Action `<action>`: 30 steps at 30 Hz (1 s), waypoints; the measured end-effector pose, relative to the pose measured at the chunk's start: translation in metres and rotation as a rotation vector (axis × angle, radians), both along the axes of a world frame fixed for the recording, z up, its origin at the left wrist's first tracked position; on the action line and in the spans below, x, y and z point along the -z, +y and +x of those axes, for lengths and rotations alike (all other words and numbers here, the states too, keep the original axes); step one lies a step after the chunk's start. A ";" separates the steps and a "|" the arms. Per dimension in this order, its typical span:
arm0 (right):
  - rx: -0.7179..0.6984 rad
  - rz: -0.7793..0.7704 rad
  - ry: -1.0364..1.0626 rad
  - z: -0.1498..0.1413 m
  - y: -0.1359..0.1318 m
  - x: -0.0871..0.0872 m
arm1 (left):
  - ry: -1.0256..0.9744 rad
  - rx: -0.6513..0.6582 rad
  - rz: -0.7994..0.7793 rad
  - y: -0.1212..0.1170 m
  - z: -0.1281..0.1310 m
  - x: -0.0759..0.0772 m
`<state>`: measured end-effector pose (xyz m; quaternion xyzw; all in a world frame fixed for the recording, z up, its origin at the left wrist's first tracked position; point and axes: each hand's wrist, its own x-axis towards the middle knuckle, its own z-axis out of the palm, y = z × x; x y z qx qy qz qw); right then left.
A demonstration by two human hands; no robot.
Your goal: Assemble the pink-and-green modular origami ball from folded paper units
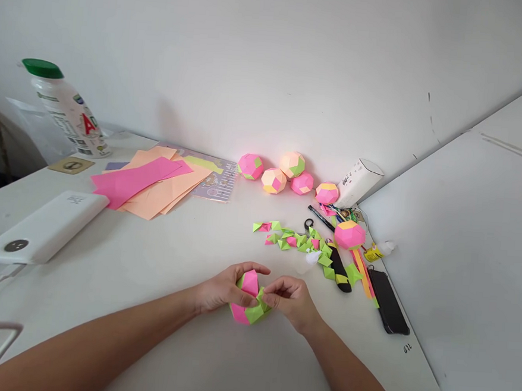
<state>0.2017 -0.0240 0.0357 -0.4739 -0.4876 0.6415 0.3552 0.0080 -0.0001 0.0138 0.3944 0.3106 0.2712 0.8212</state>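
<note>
At bottom centre, the left hand (230, 291) clamps the pink-green paper ball (240, 313); the right hand (293, 302) pinches its right edge.

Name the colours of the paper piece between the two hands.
Pink and green; the head view shows the folded piece best.
</note>
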 end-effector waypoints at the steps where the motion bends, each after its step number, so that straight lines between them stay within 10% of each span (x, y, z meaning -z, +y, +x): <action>1: -0.001 -0.003 0.005 0.000 0.000 0.000 | 0.000 0.000 -0.004 0.000 0.000 0.000; 8: 0.034 -0.012 0.024 0.001 0.000 -0.001 | -0.056 -0.017 -0.024 0.002 -0.002 0.003; 16: 0.382 0.057 0.219 0.003 0.005 0.007 | -0.447 -0.015 0.065 0.006 0.005 -0.004; 30: 0.206 0.270 0.225 0.003 -0.002 0.013 | -0.427 0.201 -0.089 0.005 0.001 0.007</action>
